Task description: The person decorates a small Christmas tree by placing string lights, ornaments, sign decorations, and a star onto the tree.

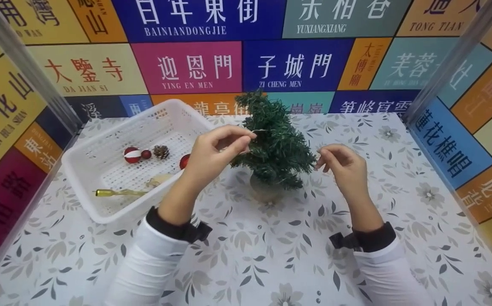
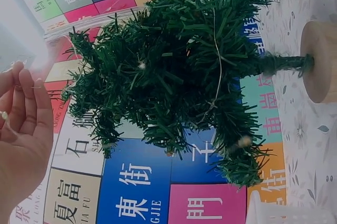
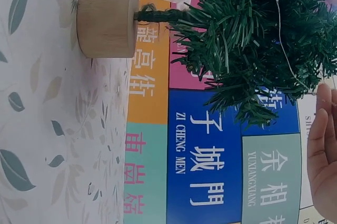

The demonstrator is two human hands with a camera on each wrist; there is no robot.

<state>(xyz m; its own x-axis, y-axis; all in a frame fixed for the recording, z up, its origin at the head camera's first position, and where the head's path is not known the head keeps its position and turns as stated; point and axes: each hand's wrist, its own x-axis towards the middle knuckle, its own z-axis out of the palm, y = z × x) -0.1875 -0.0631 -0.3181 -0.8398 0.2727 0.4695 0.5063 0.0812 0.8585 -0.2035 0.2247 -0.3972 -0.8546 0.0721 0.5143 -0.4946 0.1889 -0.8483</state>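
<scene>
A small green artificial Christmas tree (image 1: 273,140) stands upright on a round wooden base (image 2: 321,63). A thin string-light wire (image 2: 218,58) with tiny bulbs winds around its branches. At the tree's left side, my left hand (image 1: 218,148) pinches the wire between thumb and fingertips. In the left wrist view, a bulb and a bit of wire show against that palm (image 2: 23,129). My right hand (image 1: 346,165) is at the tree's right edge, thumb and fingers together. In the right wrist view, the wire runs from the branches to those fingertips (image 3: 322,95).
A white perforated basket (image 1: 80,182) stands left of the tree, behind my left forearm. Inside lie red ornament balls (image 1: 132,155), a pinecone (image 1: 161,152) and a gold item (image 1: 118,193). A leaf-patterned cloth (image 1: 271,255) covers the table, with sign-printed panels (image 1: 199,68) around it.
</scene>
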